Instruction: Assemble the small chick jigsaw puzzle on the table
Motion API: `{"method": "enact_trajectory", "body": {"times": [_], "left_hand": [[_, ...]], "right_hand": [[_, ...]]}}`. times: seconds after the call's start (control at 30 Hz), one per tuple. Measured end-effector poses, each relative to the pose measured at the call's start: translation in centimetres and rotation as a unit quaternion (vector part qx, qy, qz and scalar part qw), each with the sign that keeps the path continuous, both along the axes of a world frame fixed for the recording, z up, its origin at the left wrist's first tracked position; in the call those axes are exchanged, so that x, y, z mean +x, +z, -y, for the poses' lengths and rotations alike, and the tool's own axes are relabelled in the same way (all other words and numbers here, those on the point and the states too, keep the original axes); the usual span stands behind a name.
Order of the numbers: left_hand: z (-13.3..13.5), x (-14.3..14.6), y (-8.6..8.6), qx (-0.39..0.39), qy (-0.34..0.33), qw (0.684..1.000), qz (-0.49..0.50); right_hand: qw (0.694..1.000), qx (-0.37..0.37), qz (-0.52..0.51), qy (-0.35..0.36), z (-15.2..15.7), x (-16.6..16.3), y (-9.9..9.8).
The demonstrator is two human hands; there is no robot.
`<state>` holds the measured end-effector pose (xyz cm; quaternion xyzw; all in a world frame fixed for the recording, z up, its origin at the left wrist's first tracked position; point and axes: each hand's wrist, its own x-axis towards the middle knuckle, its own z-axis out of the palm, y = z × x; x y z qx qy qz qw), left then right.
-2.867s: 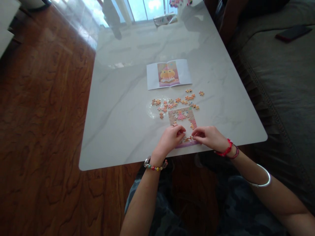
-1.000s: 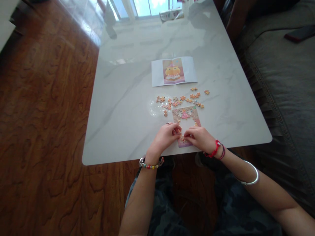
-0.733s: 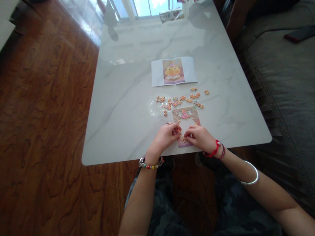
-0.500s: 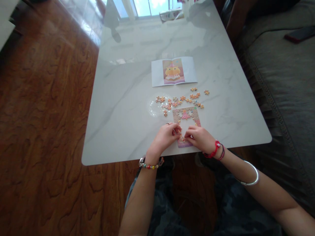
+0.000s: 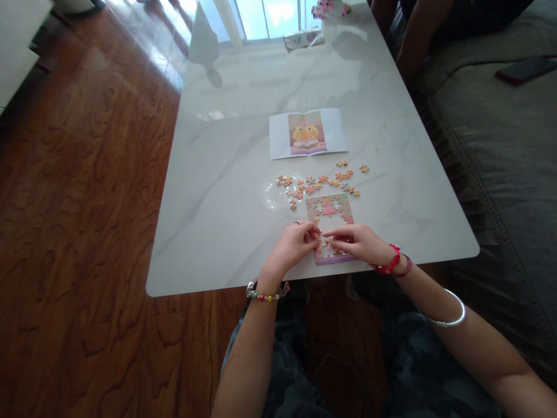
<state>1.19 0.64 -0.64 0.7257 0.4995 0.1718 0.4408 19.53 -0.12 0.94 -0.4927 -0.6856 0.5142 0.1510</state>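
Observation:
A partly assembled jigsaw puzzle [image 5: 329,210] lies near the table's front edge, with a gap in its middle. At its left side is my left hand [image 5: 298,242], fingers curled and pinched around a small orange puzzle piece that is mostly hidden. My right hand [image 5: 361,241] hovers over the lower right of the puzzle; its index finger is stretched out and its fingers are apart, with nothing visible in them. Several loose orange puzzle pieces [image 5: 310,188] are scattered just beyond the puzzle.
A creased sheet [image 5: 335,130] with a printed picture of a yellow character lies behind the loose pieces. The white marbled table [image 5: 217,191] carries a packet [image 5: 304,39] at its far end. On the right, a person's arm [image 5: 420,40] and a phone [image 5: 526,69] on a grey sofa show.
My right hand has shifted slightly right, and its pinched fingers have spread apart. The left hand stays in nearly the same place. The view has tilted up a little.

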Motion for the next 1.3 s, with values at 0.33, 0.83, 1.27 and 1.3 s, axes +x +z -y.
{"method": "enact_trajectory", "body": {"times": [0.33, 0.83, 1.27, 1.3], "left_hand": [[-0.1, 0.1, 0.2, -0.007, 0.010, 1.000, -0.005], [-0.1, 0.1, 0.0, -0.011, 0.011, 1.000, 0.002], [-0.1, 0.0, 0.2, -0.009, 0.004, 1.000, -0.006], [-0.1, 0.0, 0.2, -0.009, -0.003, 1.000, -0.004]], "right_hand": [[0.994, -0.083, -0.027, -0.061, 0.9, -1.0, -0.2], [0.973, 0.181, 0.144, -0.001, 1.6, -1.5, -0.8], [0.972, 0.184, 0.144, 0.023, 1.8, -1.6, -1.2], [0.972, 0.183, 0.145, 0.022, 1.8, -1.6, -1.2]]}}
